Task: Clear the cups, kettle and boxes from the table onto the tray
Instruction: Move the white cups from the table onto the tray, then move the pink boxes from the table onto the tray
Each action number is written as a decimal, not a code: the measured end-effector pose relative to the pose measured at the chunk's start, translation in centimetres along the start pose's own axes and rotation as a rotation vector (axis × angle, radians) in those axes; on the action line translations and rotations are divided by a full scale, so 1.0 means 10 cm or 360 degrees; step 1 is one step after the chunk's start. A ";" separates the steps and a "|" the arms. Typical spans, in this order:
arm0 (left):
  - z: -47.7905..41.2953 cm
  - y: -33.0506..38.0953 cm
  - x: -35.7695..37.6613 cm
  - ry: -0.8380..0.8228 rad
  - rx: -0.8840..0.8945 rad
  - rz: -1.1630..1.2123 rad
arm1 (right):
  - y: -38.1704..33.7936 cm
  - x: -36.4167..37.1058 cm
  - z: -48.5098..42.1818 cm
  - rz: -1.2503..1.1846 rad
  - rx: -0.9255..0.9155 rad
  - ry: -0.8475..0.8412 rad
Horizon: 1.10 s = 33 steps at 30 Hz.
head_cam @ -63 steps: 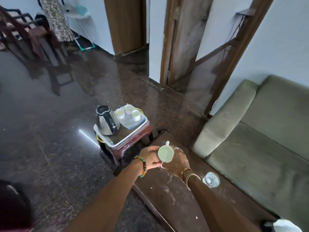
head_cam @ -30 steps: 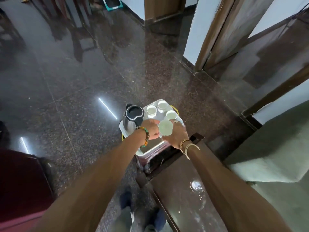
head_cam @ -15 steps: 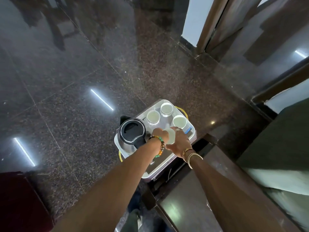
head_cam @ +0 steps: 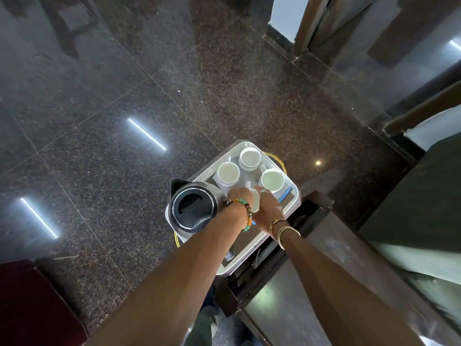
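the fingers of the right hand (head_cam: 268, 208) curl round the far and right side of a white cup (head_cam: 255, 204), a ring showing on 1 of them, and the left hand (head_cam: 239, 196) closes on its other side, so both hands grip the cup between them. the left fingertips are hidden behind the knuckles, so how far they wrap is only a guess. a second ago this cup was carried in the air, short of the tray (head_cam: 249, 255); now it sits low inside the tray, just beside the kettle (head_cam: 192, 208) and near the 3 cups (head_cam: 228, 172) standing at the far end. whether its base has touched down cannot be told. a blue-edged box (head_cam: 286, 191) seems to lie under the nearest of those cups. this looks like the set-down of cup 4, with release the likely next step. what remains on the dark table (head_cam: 287, 310) cannot be seen, since only its near end shows.
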<state>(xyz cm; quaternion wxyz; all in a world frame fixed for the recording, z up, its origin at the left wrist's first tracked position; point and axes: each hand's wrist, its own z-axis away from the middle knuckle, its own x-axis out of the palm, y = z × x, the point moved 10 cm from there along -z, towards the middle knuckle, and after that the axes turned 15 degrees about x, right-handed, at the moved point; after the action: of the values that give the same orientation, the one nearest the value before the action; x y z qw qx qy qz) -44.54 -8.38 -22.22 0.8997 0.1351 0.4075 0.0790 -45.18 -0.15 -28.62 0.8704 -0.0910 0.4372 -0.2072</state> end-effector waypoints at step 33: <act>1.78 1.28 -0.69 0.1013 0.0138 0.0891 | 1.11 -1.70 2.35 -0.0421 0.0095 0.0276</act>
<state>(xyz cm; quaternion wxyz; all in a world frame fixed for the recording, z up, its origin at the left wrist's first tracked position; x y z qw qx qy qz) -36.04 -1.13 -2.10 0.6663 0.2471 0.6154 0.3410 -32.30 16.72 -5.95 0.7969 -0.1036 0.4885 -0.3400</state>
